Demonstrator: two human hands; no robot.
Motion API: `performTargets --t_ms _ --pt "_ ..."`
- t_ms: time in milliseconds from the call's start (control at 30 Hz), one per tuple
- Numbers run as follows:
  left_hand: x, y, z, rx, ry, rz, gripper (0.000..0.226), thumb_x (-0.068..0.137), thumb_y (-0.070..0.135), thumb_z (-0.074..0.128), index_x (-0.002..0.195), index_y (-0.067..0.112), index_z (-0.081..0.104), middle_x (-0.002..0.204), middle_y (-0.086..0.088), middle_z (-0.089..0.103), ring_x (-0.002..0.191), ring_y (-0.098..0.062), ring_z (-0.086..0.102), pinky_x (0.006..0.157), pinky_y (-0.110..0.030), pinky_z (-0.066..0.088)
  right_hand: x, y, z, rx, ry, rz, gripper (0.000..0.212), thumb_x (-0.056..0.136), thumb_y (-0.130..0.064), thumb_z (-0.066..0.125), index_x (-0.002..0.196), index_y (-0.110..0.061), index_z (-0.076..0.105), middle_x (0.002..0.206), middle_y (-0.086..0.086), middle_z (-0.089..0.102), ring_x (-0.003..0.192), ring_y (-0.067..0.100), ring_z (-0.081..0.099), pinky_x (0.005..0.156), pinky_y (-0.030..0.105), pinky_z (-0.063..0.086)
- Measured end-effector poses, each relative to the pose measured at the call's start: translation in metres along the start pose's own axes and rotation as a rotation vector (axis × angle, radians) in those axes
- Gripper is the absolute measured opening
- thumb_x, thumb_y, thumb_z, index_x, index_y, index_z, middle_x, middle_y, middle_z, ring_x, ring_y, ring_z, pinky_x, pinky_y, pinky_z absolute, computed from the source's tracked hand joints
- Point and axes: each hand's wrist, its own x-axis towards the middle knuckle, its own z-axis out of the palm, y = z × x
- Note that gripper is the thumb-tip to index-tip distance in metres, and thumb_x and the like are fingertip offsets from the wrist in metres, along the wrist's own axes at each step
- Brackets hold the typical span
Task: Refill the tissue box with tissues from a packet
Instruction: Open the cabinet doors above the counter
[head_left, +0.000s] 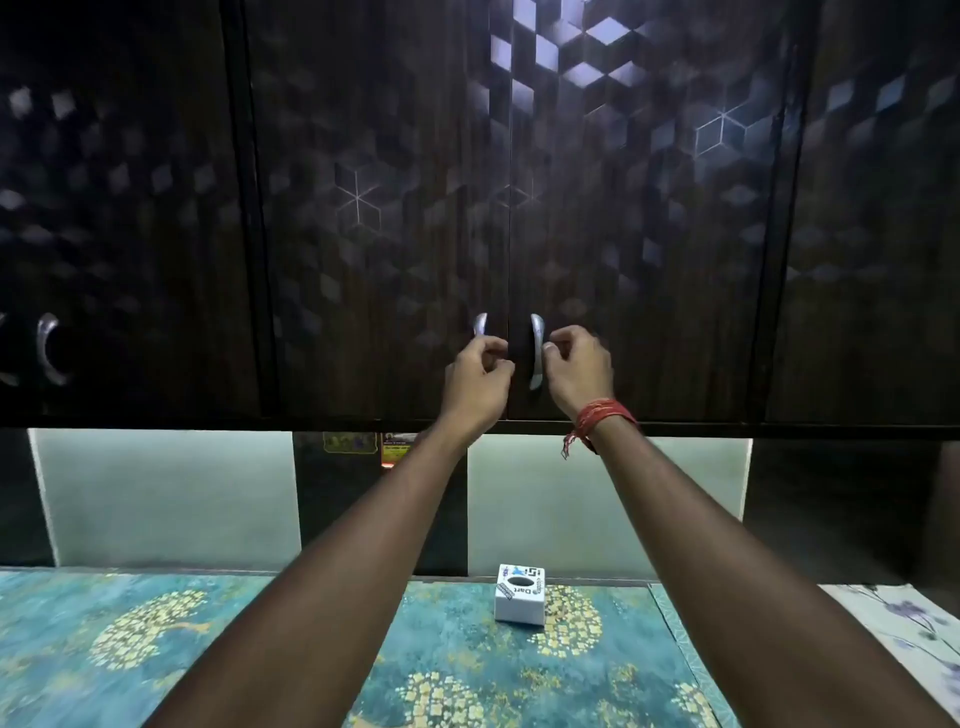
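1. The left hand (480, 376) had its fingers curled around the left handle (481, 325), clamped on its lower part.
2. The right hand (577, 370) had its fingers pinched together at the right handle (536, 351); whether they truly gripped it or only touched it could not be told.
3. Both handles sat just beside the seam where the 2 doors (395, 218) met, and the doors looked closed.
4. The box (520, 594) stood upright on the patterned surface (156, 623) below, between the forearms and well apart from both hands, its oval slot facing up.
5. No packet was visible; it was probably behind the doors, so the task seemed barely begun.
6. Risk: the right hand's shallow pinch could slip off the smooth curved handle as it pulled.
7. Risk: both doors swinging out toward the head could strike the person, since the view was close beneath them.
8. Risk: anything stacked against the doors inside could drop onto the box, which looked light and easy to knock over.
9. Count: 2 hands, 2 handles in use, 1 more handle (48, 349) at far left, 1 box, 1 red thread band (602, 418) on the right wrist, 0 packets in sight.
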Motion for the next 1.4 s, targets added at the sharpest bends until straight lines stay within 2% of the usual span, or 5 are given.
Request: performTargets --t_ms 600,833,1000,1233,1400 --pt "-0.027 0.000 0.007 0.002 0.108 -0.028 0.034 0.097 0.010 0.053 0.130 0.016 0.055 0.130 -0.004 0.055 0.100 -0.008 0.055 0.067 -0.011 0.042 -0.032 0.017 0.005 0.075 0.094 0.070 0.026 0.099 -0.018 0.042 0.114 -0.011 0.063 0.100 0.011 0.068 0.094 0.026 0.063 0.077 0.033 0.051" --pt "-0.124 0.058 0.050 -0.291 -0.412 0.095 0.032 0.090 -0.003 0.049 0.105 0.013 0.071 0.097 -0.005 0.072 0.093 -0.023 0.069 0.086 -0.043 0.060 -0.107 0.011 -0.105 0.149 0.363 0.111 0.035 0.096 -0.016 0.036 0.120 -0.014 0.062 0.112 0.009 0.067 0.109 0.029 0.058 0.094 0.049 0.051" --pt "-0.169 0.100 0.110 -0.327 -0.564 0.156 0.057 0.083 -0.015 0.038 0.129 0.007 0.063 0.123 -0.008 0.069 0.111 -0.023 0.066 0.096 -0.039 0.054 -0.135 0.031 -0.207 0.096 0.428 0.171 0.039 0.100 -0.015 0.039 0.136 -0.009 0.052 0.138 0.012 0.055 0.128 0.025 0.050 0.104 0.025 0.037" --pt "-0.217 0.152 0.207 -0.008 -0.768 0.347 0.075 0.087 -0.015 0.038 0.155 0.017 0.027 0.166 -0.006 0.015 0.153 -0.021 0.012 0.123 -0.034 0.013 -0.138 0.077 -0.314 0.106 0.391 0.282 0.047 0.096 -0.019 0.044 0.142 -0.008 0.044 0.144 0.009 0.052 0.132 0.023 0.049 0.114 0.039 0.036" --pt "-0.214 0.158 0.259 0.071 -0.807 0.337 0.091 0.083 -0.017 0.042 0.156 0.032 0.021 0.167 -0.001 -0.005 0.154 -0.022 0.005 0.121 -0.036 0.022 -0.130 0.102 -0.363 0.066 0.239 0.321 0.051 0.100 -0.017 0.040 0.150 -0.014 0.030 0.154 0.004 0.037 0.141 0.018 0.038 0.119 0.038 0.028"
